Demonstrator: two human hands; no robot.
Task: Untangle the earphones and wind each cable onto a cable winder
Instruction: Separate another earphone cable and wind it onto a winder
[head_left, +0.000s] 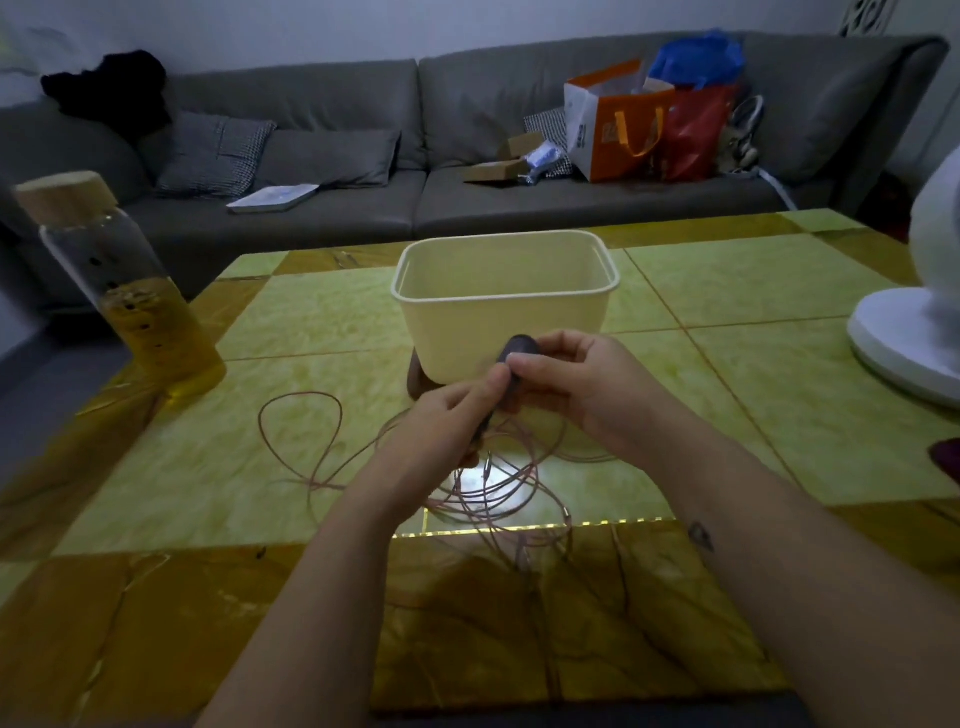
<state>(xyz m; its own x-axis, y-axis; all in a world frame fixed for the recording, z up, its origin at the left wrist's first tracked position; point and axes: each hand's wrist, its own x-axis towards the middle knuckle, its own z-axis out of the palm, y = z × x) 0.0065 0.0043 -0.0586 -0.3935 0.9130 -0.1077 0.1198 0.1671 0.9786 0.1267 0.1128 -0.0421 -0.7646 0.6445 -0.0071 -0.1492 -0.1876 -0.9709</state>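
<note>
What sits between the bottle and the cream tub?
Bare tabletop between bottle and tub, per the head view; the cable loops lie nearer the person.

A cream plastic tub (493, 332) stands on a green-and-amber tiled table (311, 322), a wooden-capped glass bottle (140, 312) at left. Behind, an orange paper bag (618, 130) sits on a grey sofa (337, 104).

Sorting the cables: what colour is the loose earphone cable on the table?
The cable is pinkish-red; head view.
</note>
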